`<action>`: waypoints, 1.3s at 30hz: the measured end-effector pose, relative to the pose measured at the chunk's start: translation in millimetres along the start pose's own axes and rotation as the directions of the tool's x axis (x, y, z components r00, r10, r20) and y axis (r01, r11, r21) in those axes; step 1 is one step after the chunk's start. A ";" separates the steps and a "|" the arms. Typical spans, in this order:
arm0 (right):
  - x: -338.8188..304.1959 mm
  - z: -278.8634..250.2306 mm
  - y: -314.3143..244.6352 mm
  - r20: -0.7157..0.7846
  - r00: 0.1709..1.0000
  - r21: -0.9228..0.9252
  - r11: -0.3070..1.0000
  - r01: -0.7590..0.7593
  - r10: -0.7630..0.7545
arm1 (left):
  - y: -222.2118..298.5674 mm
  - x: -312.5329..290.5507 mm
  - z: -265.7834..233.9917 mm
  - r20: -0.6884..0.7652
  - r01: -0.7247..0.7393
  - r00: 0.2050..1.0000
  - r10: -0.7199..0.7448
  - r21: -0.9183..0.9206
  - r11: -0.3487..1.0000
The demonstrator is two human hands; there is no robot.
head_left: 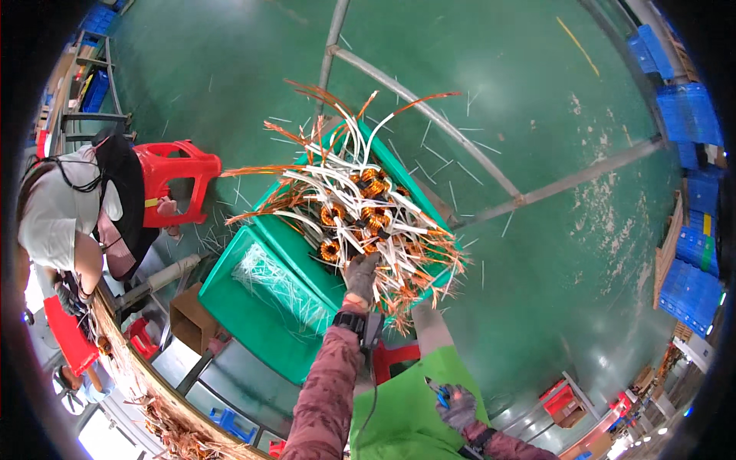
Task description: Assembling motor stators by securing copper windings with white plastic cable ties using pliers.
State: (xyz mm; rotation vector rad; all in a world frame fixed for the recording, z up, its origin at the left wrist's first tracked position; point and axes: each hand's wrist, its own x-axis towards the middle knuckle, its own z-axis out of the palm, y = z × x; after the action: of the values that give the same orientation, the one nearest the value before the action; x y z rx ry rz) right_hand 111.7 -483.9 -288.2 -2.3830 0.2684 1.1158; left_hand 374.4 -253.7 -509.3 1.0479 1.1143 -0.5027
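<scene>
Where my left hand [361,276] meets the near side of the pile, the copper-wound toroidal coils [377,220] lie just beyond the fingertips, heaped in a green bin [314,277] among white-sleeved leads [349,180]. Left gloved fingers are in among the leads; whether they are closed on one, I cannot tell. Frayed copper ends fan out over the bin's rim, covering part of its edges. Just beside it on the left: a second green bin [261,328] with thin white strips [270,280] inside and bare plastic toward its near side. My right hand [460,408], gloved, well apart at lower right, grips a blue-handled hand tool [441,396] over my green apron [399,410]. Widest room: to my right, over green floor [544,299]. Past the far side, a metal rail frame [520,199] bounds the space.
</scene>
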 end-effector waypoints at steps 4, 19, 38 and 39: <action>9.4 -4.4 12.6 -0.112 0.992 0.086 0.994 0.067 -0.058 | 13.5 42.6 38.9 -0.112 -0.138 0.984 0.139 0.019 0.990; 16.9 2.4 16.4 -0.130 0.990 0.196 0.977 0.079 -0.054 | -10.8 63.5 -7.9 -0.185 -0.211 0.961 0.204 -0.023 0.977; -40.1 -85.8 -230.7 -0.027 0.616 -0.057 0.617 0.785 -0.787 | 102.3 -469.3 -284.6 0.370 -0.538 0.567 0.736 0.843 -0.010; -48.3 -94.6 -252.2 0.025 0.418 -0.275 0.396 0.876 -0.908 | 104.2 -485.9 -291.7 0.405 -0.569 0.539 0.738 0.822 -0.036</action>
State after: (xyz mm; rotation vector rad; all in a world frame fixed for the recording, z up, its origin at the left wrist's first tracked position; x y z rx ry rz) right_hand 237.5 -316.7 -111.8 -2.2112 -1.1110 0.4352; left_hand 120.8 -26.6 -44.5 2.5409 0.1445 -0.1615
